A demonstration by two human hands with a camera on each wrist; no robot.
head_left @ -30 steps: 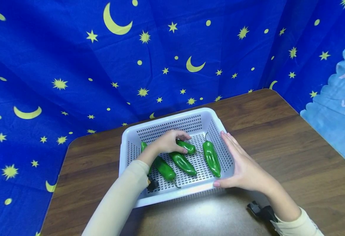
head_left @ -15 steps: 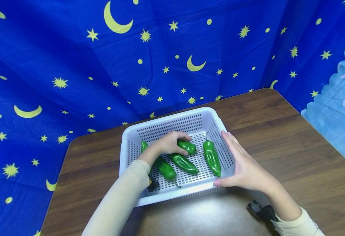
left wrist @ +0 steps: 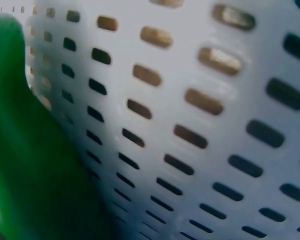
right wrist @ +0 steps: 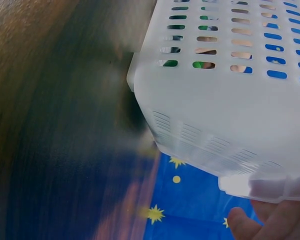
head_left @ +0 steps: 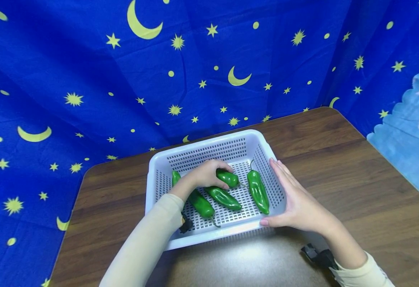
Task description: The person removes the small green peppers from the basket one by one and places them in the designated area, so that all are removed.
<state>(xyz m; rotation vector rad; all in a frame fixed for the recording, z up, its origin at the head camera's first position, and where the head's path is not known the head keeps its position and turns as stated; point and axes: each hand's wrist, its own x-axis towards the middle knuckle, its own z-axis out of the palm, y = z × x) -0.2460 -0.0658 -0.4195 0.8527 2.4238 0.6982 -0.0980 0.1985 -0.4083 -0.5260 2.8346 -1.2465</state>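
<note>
A white perforated plastic basket [head_left: 196,239] stands on the table with several glossy green peppers in it. Reaching in from the left, my left hand [head_left: 204,173] grips one pepper [head_left: 228,178] near the middle, thumb in front and fingers behind. Just below it lies another pepper [head_left: 224,198]; a third pepper [head_left: 201,205] is partly under the forearm. By the right wall rests a pepper [head_left: 257,193] with a curved stem. My right hand [head_left: 297,207] spans the basket's right side, straight fingers along the outer wall and thumb on the front rim. Green pepper [left wrist: 30,165] fills the left wrist view's left side.
The brown wood-grain table [head_left: 338,171] extends around the basket. Behind it hangs a blue cloth [head_left: 195,59] with yellow moons and stars, and a light blue cloth [head_left: 410,135] at the right. Black straps sit at both wrists.
</note>
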